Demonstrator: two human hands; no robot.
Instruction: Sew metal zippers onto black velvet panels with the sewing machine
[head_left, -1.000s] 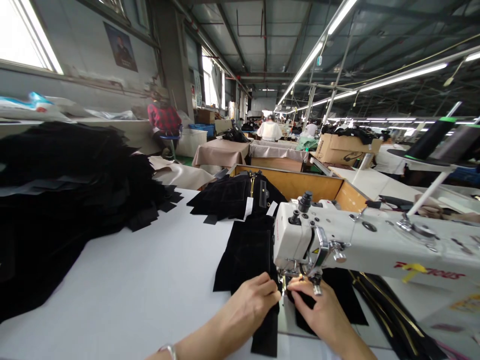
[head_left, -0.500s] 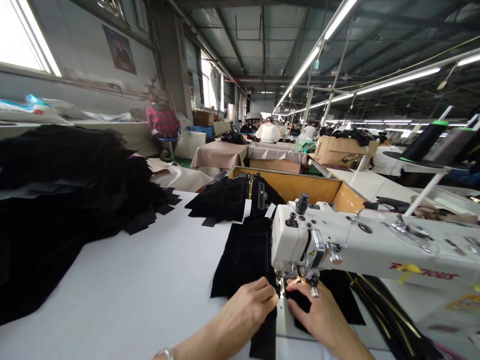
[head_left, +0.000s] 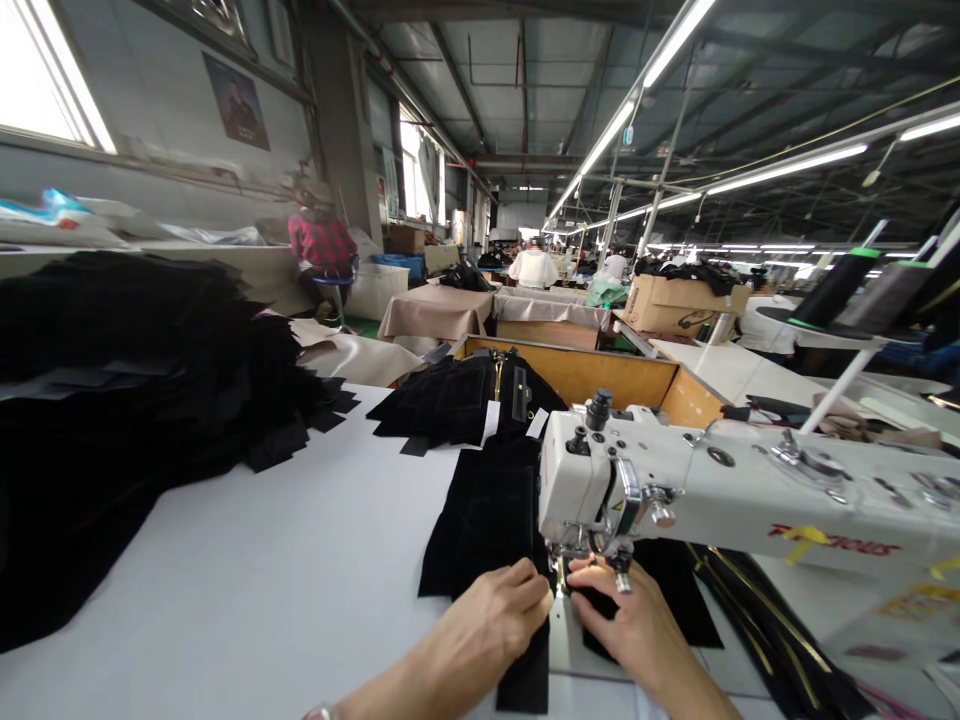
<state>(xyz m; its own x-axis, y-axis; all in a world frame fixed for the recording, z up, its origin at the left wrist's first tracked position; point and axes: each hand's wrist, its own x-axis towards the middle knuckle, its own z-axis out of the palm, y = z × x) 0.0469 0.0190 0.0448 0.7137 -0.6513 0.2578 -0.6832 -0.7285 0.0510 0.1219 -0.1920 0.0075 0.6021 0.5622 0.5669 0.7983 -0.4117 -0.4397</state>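
Observation:
A white sewing machine [head_left: 720, 490] stands at the right, its needle and presser foot over a metal plate. Just left of the foot, my left hand [head_left: 510, 610] is closed, fingertips pinching the edge of a black fabric panel [head_left: 480, 520]. My right hand [head_left: 637, 620] lies right of the foot, thumb and forefinger apart, resting on a small black fabric piece [head_left: 596, 598]. A short gold zipper strip [head_left: 561, 575] shows under the foot between both hands. Part of the right fingers is hidden behind the machine head.
A tall stack of black fabric pieces [head_left: 135, 370] covers the table's left. More black panels with gold zippers [head_left: 457, 395] lie behind the machine head. Black zipper strips [head_left: 772, 620] lie under the machine arm. Thread cones [head_left: 836, 290] stand at right. Other people sit farther back.
The view has shifted slightly, so the machine appears a little farther left. Both hands keep nearly the same place beside the presser foot.

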